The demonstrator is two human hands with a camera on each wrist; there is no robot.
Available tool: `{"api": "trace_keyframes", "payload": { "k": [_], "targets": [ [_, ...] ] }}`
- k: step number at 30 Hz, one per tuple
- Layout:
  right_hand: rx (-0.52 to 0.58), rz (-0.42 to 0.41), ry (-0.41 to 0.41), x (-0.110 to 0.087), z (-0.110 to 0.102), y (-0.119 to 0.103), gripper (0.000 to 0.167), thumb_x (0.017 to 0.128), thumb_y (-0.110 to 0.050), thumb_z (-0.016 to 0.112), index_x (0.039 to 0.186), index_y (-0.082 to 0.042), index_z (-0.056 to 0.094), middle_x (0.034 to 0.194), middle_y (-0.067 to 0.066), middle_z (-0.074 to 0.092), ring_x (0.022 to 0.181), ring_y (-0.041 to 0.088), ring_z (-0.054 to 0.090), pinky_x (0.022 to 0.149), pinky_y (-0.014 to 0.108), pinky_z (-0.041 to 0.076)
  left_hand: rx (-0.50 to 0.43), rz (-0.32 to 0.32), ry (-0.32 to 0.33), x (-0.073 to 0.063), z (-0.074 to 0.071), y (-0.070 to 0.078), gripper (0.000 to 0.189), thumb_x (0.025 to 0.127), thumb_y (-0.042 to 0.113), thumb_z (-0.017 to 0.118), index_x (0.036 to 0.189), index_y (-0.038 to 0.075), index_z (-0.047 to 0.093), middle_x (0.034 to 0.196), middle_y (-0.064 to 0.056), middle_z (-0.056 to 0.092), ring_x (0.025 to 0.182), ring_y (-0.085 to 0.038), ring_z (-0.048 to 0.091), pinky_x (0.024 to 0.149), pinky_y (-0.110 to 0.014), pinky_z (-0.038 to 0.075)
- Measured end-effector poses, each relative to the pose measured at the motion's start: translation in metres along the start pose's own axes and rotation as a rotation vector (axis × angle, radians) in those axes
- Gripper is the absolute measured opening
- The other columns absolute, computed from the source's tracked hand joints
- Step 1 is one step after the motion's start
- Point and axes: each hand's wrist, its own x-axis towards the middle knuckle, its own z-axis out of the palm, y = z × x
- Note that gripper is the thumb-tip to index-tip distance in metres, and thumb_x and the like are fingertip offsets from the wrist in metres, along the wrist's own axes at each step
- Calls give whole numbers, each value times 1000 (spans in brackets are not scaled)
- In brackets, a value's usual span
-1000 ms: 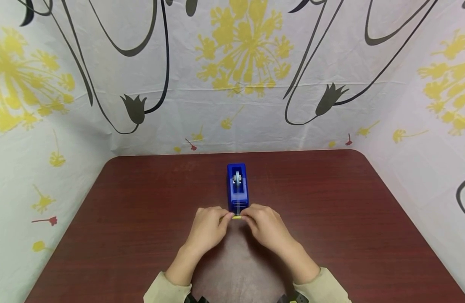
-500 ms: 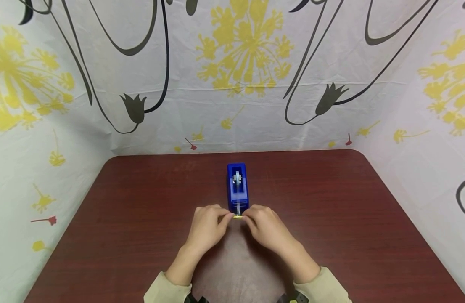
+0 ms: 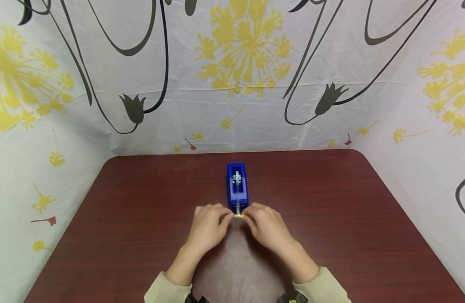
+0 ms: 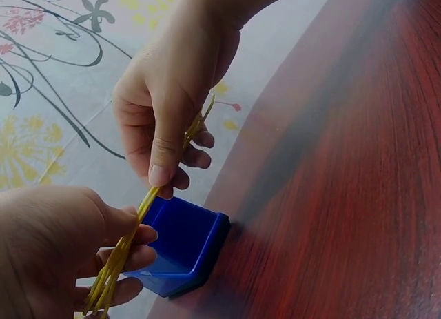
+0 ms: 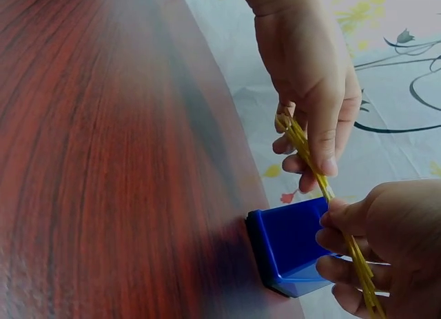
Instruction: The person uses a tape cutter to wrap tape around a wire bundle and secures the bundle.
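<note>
A blue tape dispenser (image 3: 238, 196) stands on the table, its front end toward the person. Right at that front end, both hands pinch a bundle of thin yellow strips (image 3: 238, 216) between thumb and fingers. The left hand (image 3: 209, 223) grips the bundle's left part and the right hand (image 3: 265, 223) its right part, thumbs close together. A pale strip of clear tape (image 3: 238, 207) runs from the dispenser's front down to the bundle. In the left wrist view, strip ends (image 4: 103, 291) stick out past the left fingers. The dispenser's blue end wall (image 5: 293, 236) shows just beyond the hands in the right wrist view.
A dark red-brown wooden table (image 3: 149, 189) with rounded far corners lies under the hands. White cloth (image 3: 232, 122) with yellow and grey flower prints hangs behind and on both sides. Light sleeves (image 3: 168, 288) and dark wrist straps show at the bottom edge.
The yellow bundle has risen very slightly toward the dispenser's front, and a little more of it shows between the fingertips. Both hands keep their pinch, nearly still.
</note>
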Motion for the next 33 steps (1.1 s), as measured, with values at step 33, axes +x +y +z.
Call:
{"api": "trace_keyframes", "payload": {
  "k": [33],
  "targets": [
    [-57, -16, -1, -2, 3, 2, 11, 89, -10, 76, 100, -12, 77, 87, -3, 71, 75, 17, 69, 65, 39, 55, -40, 13, 61, -2, 4, -4, 7, 86, 19, 81, 93, 17, 81, 84, 8, 70, 78, -13, 62, 77, -39, 42]
  ]
}}
